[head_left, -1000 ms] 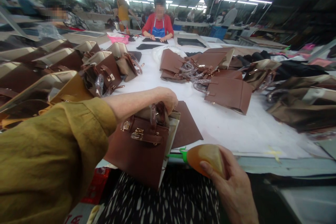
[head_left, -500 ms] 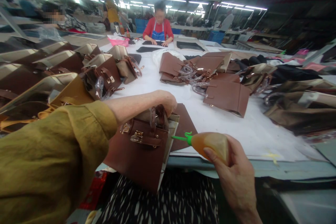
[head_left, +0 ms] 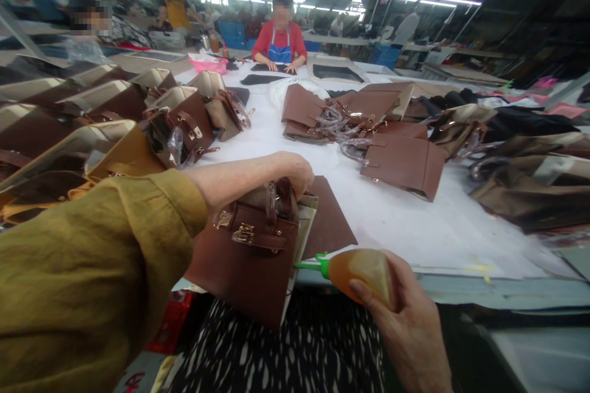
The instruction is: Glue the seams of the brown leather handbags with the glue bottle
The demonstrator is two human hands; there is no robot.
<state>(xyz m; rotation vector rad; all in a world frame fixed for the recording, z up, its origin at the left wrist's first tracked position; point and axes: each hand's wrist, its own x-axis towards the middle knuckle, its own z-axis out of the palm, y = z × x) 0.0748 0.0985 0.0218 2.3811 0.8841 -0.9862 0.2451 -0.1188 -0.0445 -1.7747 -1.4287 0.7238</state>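
A brown handbag (head_left: 249, 276) with gold fittings and plastic-wrapped handles leans over the table's near edge. My left hand (head_left: 297, 173) is closed at the bag's upper far side; its fingertips are hidden behind the bag. Wrapped in my right hand (head_left: 405, 307) is a glue bottle (head_left: 362, 273) of amber liquid with a green nozzle. The nozzle tip points left, at the bag's pale open side edge; whether it touches cannot be made out. Under the bag's right side, a flat brown panel (head_left: 329, 218) lies on the table.
Rows of brown handbags (head_left: 179, 116) stand at the left, with a mustard bag (head_left: 124, 153) nearer me. More brown bags (head_left: 403, 163) lie across the white table (head_left: 461, 239). Opposite, a person in red (head_left: 281, 43) handles dark sheets beside a pink basket (head_left: 208, 63).
The bottle in my right hand has moved down and a little left, its nozzle lower along the bag's side edge. My left hand stays at the bag. The view has shifted slightly.
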